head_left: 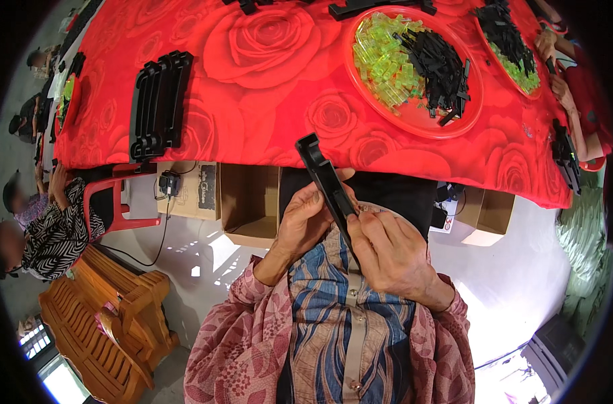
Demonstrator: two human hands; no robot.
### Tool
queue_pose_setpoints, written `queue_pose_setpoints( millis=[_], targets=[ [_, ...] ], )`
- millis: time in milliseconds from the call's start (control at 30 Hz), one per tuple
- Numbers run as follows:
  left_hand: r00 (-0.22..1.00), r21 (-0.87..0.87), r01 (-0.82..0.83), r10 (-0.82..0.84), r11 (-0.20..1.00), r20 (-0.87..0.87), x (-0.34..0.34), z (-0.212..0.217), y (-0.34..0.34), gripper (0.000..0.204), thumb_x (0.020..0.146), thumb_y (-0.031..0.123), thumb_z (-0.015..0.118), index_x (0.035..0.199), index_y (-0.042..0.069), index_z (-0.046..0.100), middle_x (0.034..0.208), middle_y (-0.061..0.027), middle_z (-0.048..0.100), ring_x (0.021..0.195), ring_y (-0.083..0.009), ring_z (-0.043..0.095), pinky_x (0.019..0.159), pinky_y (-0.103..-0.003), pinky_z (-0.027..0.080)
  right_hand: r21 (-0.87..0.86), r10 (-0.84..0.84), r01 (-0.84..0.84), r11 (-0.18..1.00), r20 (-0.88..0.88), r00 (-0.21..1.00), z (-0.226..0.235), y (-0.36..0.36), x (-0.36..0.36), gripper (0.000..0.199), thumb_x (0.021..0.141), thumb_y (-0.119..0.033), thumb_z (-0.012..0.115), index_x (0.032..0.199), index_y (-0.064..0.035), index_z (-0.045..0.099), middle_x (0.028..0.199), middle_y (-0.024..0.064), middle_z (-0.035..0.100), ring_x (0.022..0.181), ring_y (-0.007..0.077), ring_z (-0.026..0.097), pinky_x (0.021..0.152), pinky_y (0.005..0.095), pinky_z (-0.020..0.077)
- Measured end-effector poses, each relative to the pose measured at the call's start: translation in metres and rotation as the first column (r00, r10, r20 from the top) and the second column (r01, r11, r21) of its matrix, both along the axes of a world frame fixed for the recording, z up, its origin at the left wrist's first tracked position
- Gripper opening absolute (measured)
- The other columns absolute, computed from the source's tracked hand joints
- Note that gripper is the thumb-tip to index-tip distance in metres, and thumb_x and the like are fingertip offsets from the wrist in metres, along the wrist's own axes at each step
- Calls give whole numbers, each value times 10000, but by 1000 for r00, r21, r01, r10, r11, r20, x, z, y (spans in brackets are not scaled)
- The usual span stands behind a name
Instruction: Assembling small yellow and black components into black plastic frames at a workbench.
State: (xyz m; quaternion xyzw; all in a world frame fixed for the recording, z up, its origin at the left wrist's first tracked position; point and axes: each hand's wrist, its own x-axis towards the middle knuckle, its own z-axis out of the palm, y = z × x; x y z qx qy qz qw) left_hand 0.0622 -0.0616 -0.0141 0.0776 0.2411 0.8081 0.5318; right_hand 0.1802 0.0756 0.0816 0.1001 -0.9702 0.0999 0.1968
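Note:
A long, narrow black plastic part (325, 176), with a channel and a raised end, is held tilted in front of my body, just off the table edge. My left hand (302, 221) is closed around its middle, thumb along one side. My right hand (392, 257) is closed at the lower part of the same piece, fingertips pressed against it; whether a small piece is also between those fingers is hidden. Ahead on the table, a red plate (424, 131) carries clear yellow-green plastic pieces (382, 60) and short black strips (436, 64).
Several similar black parts (160, 104) lie side by side on the red rose-patterned cloth (263, 101) at left. Another loaded plate (522, 82) is at far right, near a co-worker's hands (555, 67). Cardboard boxes (249, 232) stand below the table. A red chair (118, 202) and wooden bench (104, 330) are at left.

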Motion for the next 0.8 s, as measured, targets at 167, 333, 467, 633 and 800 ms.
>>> queue_pose_setpoints(
  millis=[167,333,467,633,800],
  targets=[
    [999,-51,-40,38,998,-39,2,0,2,603,939,348,628,1359,-28,415,1094,-169,616,1021,-254,621,936,-379,480,-15,-34,33,999,-85,996,-7,0,2,272,717,-78,643,947,65,663,862,128,616,719,195,578,573,259,439],
    [996,-118,-65,57,991,-65,3,4,3,582,924,379,642,1287,-27,438,1048,-188,615,989,-271,624,903,-392,491,-1,-40,40,999,-128,991,-12,-1,2,269,708,-80,648,936,60,673,852,131,618,704,198,585,564,253,433],
    [997,-107,-62,58,992,-47,3,4,2,569,929,358,640,1299,-22,433,1049,-191,614,988,-272,626,895,-395,500,-9,-48,47,999,-119,992,-14,-2,3,288,695,-79,647,942,66,670,843,134,611,692,200,586,547,251,423],
    [998,-95,-55,52,994,-34,2,3,2,569,925,351,646,1299,-21,433,1052,-197,614,985,-274,629,897,-397,502,0,-27,27,1000,-104,994,-11,-1,2,323,668,-87,639,947,72,665,850,133,609,694,196,586,543,253,419],
    [998,-91,-60,59,994,-14,3,3,2,559,927,341,646,1293,-26,439,1055,-209,614,980,-283,634,896,-395,502,-17,-33,31,999,-92,995,-11,-1,4,349,647,-105,621,945,72,663,855,130,607,695,194,585,542,253,417]
  ],
)
